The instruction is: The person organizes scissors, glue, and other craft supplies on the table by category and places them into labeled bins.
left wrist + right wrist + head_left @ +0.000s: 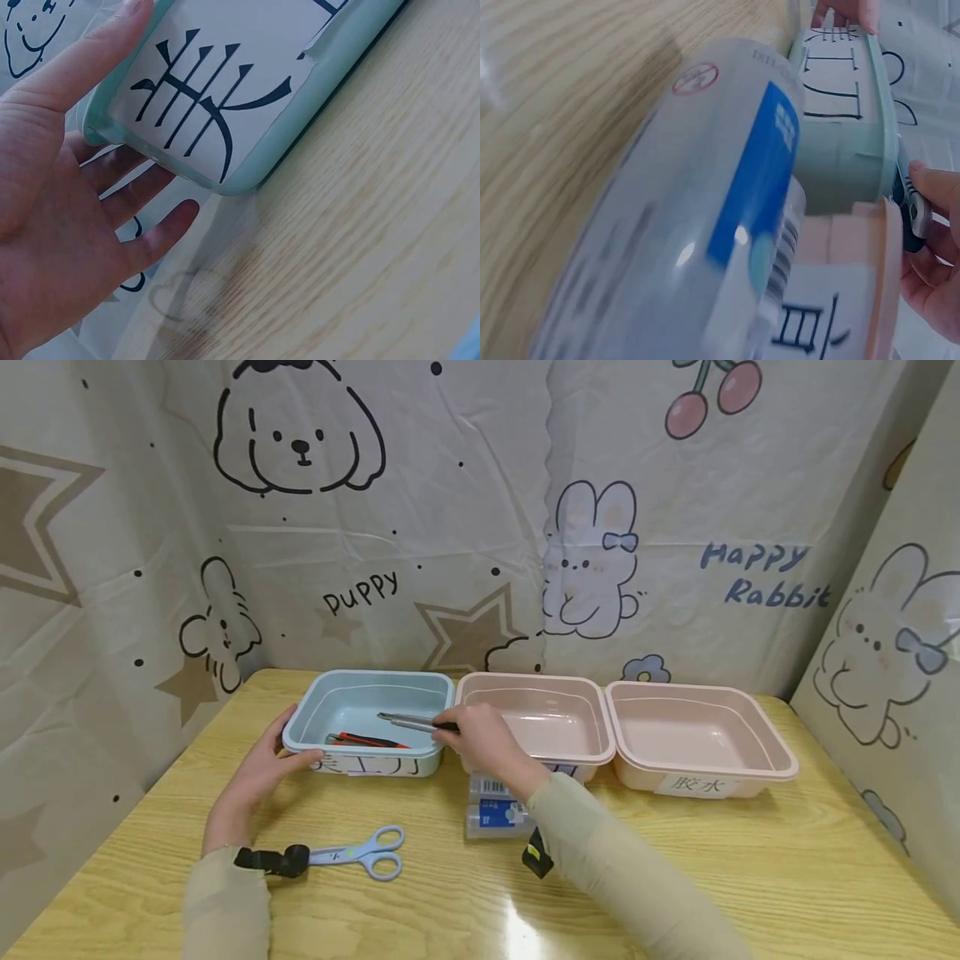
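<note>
Head view: Your right hand [487, 739] is closed on the end of a grey knife [405, 720], possibly two side by side; the count cannot be confirmed. The knife points leftward over the inside of the blue box [378, 673]. Your left hand [264, 766] holds the near left corner of that box, thumb at the front rim, fingers along the side. The two hands are apart, with the box opening between them. Red-and-black knives [367, 741] lie inside, between your hands. The scissors [363, 853] lie on the tabletop [420, 910], just beside your left wrist. The bottles [495, 816] lie beneath your right forearm. The middle pink box [536, 678] is just beyond your right hand; the other pink box [701, 686] is farther to its right.

Left wrist view: The corner of the labelled box sits between your thumb [82, 64] and fingers. The little finger is extended, clear of the box.

Right wrist view: Your right thumb and fingers clamp the knife close to the blue box's rim. A bottle fills the foreground.

Step in hand: judged from this position, sorting knives into the blue box. Next move: lower the knife beside the red-and-black ones, then release. Steady the box with your left hand, and keep your right forearm clear of the bottles.
</note>
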`<act>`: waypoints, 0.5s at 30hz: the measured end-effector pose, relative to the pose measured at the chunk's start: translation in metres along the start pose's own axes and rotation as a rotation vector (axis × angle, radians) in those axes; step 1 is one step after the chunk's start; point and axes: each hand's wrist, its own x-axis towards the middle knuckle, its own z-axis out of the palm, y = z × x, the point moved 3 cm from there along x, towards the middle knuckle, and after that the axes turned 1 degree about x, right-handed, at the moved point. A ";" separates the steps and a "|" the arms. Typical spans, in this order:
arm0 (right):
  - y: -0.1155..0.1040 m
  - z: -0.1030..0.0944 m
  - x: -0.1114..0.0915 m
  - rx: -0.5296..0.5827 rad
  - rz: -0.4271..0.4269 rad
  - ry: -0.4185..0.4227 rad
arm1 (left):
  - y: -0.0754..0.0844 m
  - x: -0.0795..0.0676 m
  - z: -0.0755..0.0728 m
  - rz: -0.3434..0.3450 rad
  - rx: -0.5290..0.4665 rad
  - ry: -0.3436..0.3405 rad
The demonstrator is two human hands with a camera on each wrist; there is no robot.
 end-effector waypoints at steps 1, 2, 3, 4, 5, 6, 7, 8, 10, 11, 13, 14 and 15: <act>-0.002 0.003 0.003 -0.009 0.006 -0.012 | 0.000 0.000 0.000 0.001 0.001 -0.001; -0.002 0.006 0.006 -0.009 0.018 -0.031 | 0.000 0.000 0.000 0.001 0.002 -0.001; -0.004 0.008 0.009 -0.024 0.019 -0.035 | -0.001 0.000 0.000 0.001 0.003 -0.002; -0.005 0.010 0.012 -0.035 0.018 -0.035 | -0.001 0.001 0.000 0.000 0.002 -0.003; -0.007 0.012 0.015 -0.053 0.014 -0.030 | -0.001 0.001 0.000 -0.002 0.000 -0.004; -0.009 0.014 0.018 -0.066 0.009 -0.027 | -0.001 0.001 0.000 -0.003 -0.003 -0.004; -0.011 0.015 0.020 -0.078 0.004 -0.024 | -0.001 0.000 0.000 -0.005 -0.007 -0.004; -0.012 0.016 0.022 -0.093 -0.002 -0.021 | -0.001 0.000 0.000 -0.004 -0.012 -0.005; -0.015 0.019 0.026 -0.115 -0.011 -0.024 | 0.000 0.000 0.000 -0.006 -0.016 -0.005; -0.017 0.020 0.028 -0.119 -0.015 -0.028 | 0.000 0.000 0.000 -0.006 -0.019 -0.005; -0.018 0.023 0.032 -0.134 -0.013 -0.036 | 0.000 0.000 0.000 -0.006 -0.020 -0.004; -0.018 0.025 0.034 -0.142 -0.011 -0.039 | 0.000 0.000 0.000 -0.006 -0.020 -0.002; -0.019 0.026 0.036 -0.143 -0.006 -0.045 | 0.000 0.000 0.000 -0.008 -0.018 -0.001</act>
